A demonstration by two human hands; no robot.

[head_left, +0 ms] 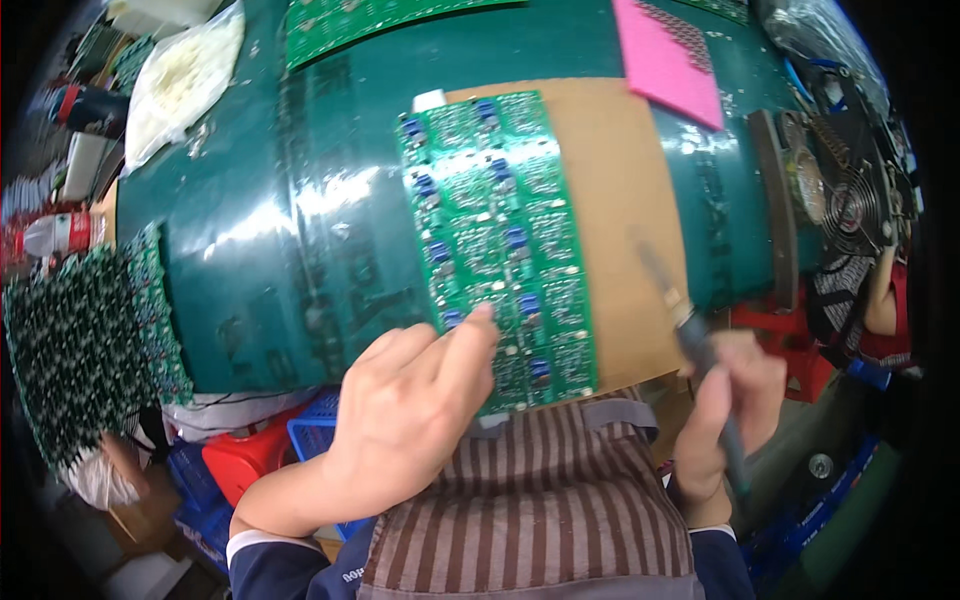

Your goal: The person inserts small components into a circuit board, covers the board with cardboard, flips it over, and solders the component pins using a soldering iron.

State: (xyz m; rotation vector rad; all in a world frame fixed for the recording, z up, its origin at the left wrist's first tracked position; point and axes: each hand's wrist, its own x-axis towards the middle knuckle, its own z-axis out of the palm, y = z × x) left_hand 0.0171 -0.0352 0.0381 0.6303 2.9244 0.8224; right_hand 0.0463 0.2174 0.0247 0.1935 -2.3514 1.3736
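A long green circuit board, set with blue parts and small white ones, lies on a piece of brown cardboard in front of me. My left hand rests over the board's near left part, fingers curled in and the fingertips down on its surface. Whatever those fingertips pinch, if anything, is hidden. On the right, my right hand grips a soldering iron by its dark handle. The iron's tip is blurred and points up and left over the cardboard, apart from the board.
A stack of circuit boards stands at the left edge. Beyond are a white bag of small pale parts, another green board and a pink foam block with pins. A fan stands at the right.
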